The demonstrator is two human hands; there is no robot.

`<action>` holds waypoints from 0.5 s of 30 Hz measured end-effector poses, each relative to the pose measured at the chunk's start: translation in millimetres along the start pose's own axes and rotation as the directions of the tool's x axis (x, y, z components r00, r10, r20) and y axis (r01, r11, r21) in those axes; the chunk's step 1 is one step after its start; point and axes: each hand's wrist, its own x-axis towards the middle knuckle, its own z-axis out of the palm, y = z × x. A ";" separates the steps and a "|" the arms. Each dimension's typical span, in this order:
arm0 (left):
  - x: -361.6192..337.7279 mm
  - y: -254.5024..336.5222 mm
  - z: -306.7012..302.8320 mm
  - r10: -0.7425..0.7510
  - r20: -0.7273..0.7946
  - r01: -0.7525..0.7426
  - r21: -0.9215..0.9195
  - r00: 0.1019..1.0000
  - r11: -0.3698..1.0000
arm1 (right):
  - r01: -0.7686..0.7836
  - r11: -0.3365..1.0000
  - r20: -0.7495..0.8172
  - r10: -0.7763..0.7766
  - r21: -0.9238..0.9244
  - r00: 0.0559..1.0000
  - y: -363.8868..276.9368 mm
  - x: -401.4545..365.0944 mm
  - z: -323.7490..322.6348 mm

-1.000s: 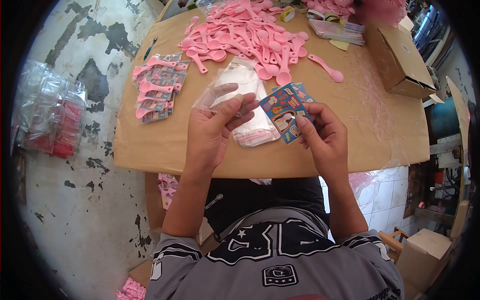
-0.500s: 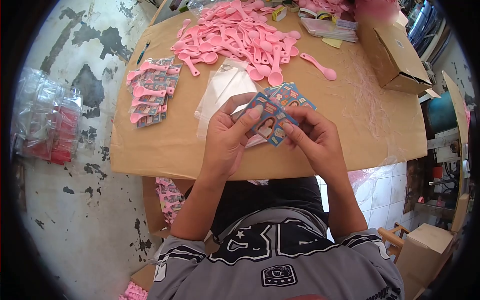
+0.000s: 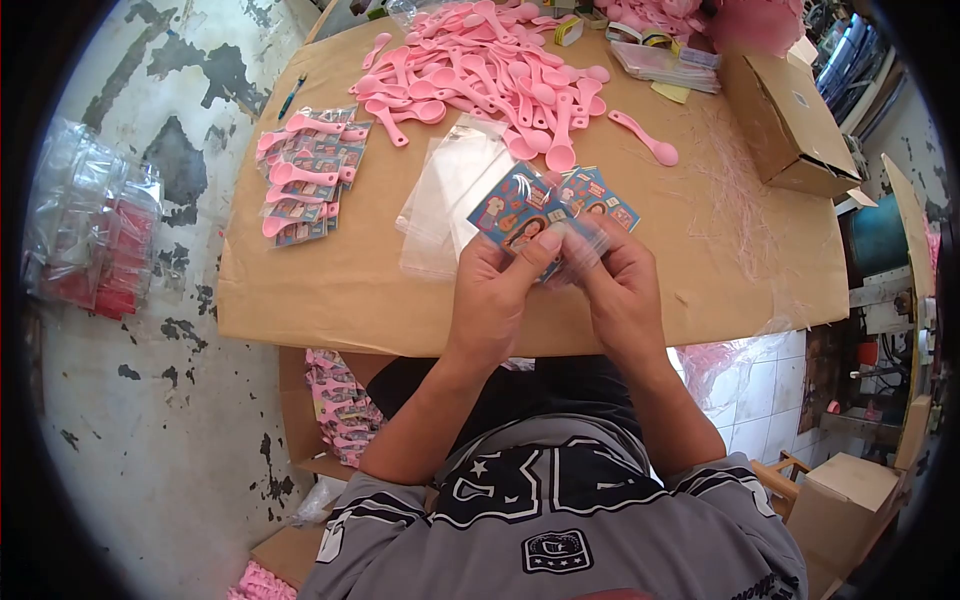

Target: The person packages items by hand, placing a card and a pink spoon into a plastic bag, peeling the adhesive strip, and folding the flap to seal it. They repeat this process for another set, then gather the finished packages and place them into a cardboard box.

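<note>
Near the table's front edge, my left hand (image 3: 492, 300) pinches a blue printed card (image 3: 512, 205) with its thumb on the card's face. My right hand (image 3: 625, 290) is closed beside it, fingers on clear plastic (image 3: 585, 248) at the card's right side; the plastic's exact shape is blurred. Just behind the right hand lie more blue cards (image 3: 605, 195). Flat clear bags (image 3: 440, 200) lie left of the hands. Beyond them is a large heap of pink spoons (image 3: 470, 75). Packed spoons on cards (image 3: 305, 175) are stacked at the left.
A single pink spoon (image 3: 645, 138) lies right of the heap. An open cardboard box (image 3: 785, 125) stands at the right rear, near plastic packets (image 3: 665, 65) and tape rolls. A pen (image 3: 293, 95) lies at the left edge. Plastic bags (image 3: 95, 220) hang or lie further left.
Both hands have come closer together. The left hand's card has turned flatter and shifted slightly left, and the right fingers now grip clear plastic at its side.
</note>
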 end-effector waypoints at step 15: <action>11.5 -7.8 -0.7 0.146 0.076 -0.090 -0.492 0.986 0.866 | 0.061 0.973 -0.075 -0.080 -0.222 0.994 18.1 0.3 8.3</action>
